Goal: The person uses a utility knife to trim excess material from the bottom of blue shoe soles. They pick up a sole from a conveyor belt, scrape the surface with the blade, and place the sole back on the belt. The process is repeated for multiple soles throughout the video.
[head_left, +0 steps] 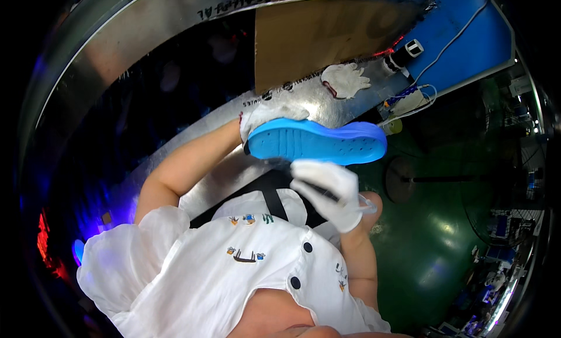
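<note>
A bright blue shoe sole [315,144], purplish along its right end, is held up in front of me with its ribbed and dotted face showing. My left hand [269,116], in a white glove, grips the sole at its left end and far edge; part of the fingers is hidden behind it. Just below the sole's near edge is my right hand [330,189], also white-gloved and slightly blurred. Its fingers are closed as if in a pinch, with something thin and dark between them that I cannot make out.
A spare white glove [345,81] lies on the shiny metal bench [304,95]. Beyond it stands a brown cardboard sheet [327,40]. A black and white device [404,54] with cables sits beside a blue panel [461,40]. On the green floor to the right is a round dark base [398,179].
</note>
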The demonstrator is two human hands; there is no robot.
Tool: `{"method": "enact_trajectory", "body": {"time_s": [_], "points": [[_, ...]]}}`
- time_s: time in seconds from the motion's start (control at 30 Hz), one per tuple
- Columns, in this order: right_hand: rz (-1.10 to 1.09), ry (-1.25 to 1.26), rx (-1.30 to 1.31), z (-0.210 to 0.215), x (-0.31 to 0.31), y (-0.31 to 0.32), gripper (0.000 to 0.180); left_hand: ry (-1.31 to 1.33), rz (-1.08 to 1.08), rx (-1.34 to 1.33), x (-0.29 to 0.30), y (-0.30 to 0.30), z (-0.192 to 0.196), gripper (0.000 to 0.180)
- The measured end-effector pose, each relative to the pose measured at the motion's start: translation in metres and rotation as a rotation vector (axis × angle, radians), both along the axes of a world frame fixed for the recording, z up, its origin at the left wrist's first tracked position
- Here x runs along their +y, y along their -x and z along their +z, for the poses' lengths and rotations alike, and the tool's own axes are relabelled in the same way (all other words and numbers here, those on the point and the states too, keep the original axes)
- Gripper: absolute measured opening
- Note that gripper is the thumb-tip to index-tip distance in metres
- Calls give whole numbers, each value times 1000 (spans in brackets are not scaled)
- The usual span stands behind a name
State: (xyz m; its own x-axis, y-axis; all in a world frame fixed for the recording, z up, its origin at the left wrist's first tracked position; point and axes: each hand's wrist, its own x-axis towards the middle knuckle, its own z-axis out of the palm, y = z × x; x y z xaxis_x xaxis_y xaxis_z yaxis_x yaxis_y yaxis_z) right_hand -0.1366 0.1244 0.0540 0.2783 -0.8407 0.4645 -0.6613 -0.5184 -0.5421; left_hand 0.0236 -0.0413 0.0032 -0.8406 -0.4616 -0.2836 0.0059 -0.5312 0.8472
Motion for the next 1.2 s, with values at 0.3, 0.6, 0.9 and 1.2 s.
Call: {"method": "enact_trajectory", "body": {"time_s": [0.3, 0.6, 0.9, 1.2], "points": [[-70, 34, -38, 7, 5, 13, 20, 12, 41, -133, 1, -10, 22, 35], [-13, 65, 156, 30, 8, 18, 27, 733, -108, 5, -44, -32, -39, 45], [-72, 123, 64, 36, 7, 43, 30, 559, -41, 246, -38, -37, -32, 52], [-559, 204, -821, 7, -10, 17, 16, -170, 252, 389, 78, -6, 11, 92]]}}
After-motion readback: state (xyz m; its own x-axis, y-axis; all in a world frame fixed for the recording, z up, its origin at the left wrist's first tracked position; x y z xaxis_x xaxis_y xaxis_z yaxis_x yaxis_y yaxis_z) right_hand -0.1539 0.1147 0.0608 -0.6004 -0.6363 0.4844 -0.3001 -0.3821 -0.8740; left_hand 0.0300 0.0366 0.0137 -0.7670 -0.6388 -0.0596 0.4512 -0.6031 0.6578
